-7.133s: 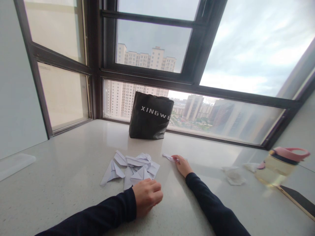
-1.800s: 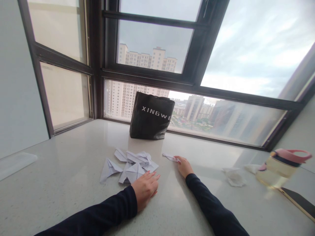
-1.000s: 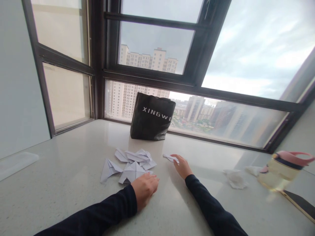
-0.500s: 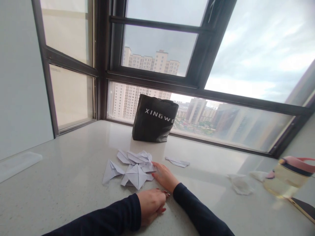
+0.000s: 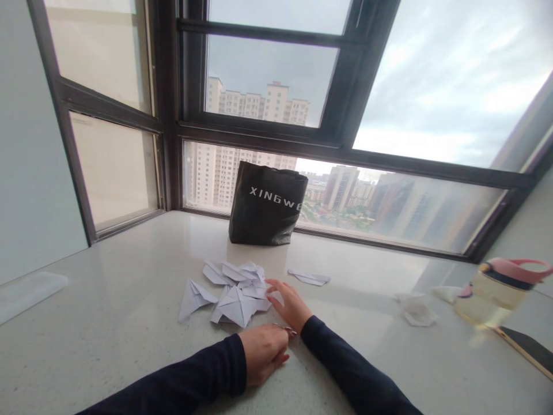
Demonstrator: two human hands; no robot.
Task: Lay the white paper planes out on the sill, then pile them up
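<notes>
Several folded white papers (image 5: 238, 306) lie in an overlapping pile on the pale speckled counter (image 5: 129, 346). A separate folded piece (image 5: 194, 301) sits at the left of the pile. My right hand (image 5: 290, 304) is at the pile's right edge, thumb and fingers apart, fingertips close to the paper; I cannot tell whether they touch it. In front of the pile, my left hand (image 5: 265, 353) rests on the counter with curled fingers. Anything inside those fingers is hidden. A narrow folded paper strip (image 5: 309, 278) lies beyond my right hand.
A black bag (image 5: 268, 204) stands at the back against the window. On the right are crumpled tissue (image 5: 415, 310), a bottle with a pink lid (image 5: 496, 294) and a dark phone-like slab (image 5: 529, 349). A flat whitish translucent object (image 5: 32, 294) lies at the far left.
The view has shifted slightly. My right hand's fingers have spread a little at the pile's edge. My left hand stays curled in the same place, and the papers look much the same.
</notes>
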